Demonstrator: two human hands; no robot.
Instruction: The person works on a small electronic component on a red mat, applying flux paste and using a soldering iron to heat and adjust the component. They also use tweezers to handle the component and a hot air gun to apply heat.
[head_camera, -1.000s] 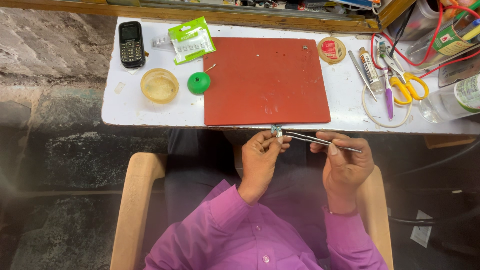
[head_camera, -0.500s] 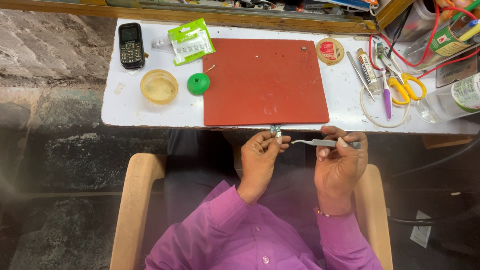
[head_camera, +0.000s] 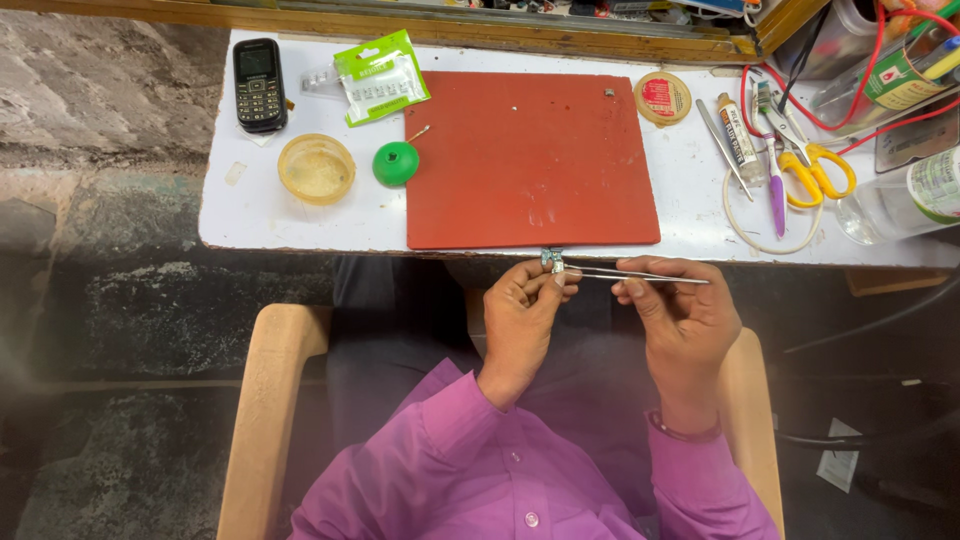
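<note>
My left hand (head_camera: 522, 312) pinches a small silver metal part (head_camera: 551, 261) between thumb and fingers, just below the front edge of the white table (head_camera: 250, 215). My right hand (head_camera: 680, 315) grips thin metal tweezers (head_camera: 640, 274), held level, their tips touching the small part. Both hands hover over my lap, in front of the red mat (head_camera: 530, 160). The purple sleeves cover both forearms.
On the table lie a black phone (head_camera: 259, 84), a green packet (head_camera: 381, 76), a yellow dish (head_camera: 316, 168), a green round cap (head_camera: 396, 163), a round tin (head_camera: 662, 97), yellow-handled scissors (head_camera: 815, 165), a white ring, tubes and red wires. Wooden chair arms (head_camera: 270, 400) flank me.
My right hand shifted a little and turned the tweezers level, their tips staying at the small part. My left hand has hardly moved.
</note>
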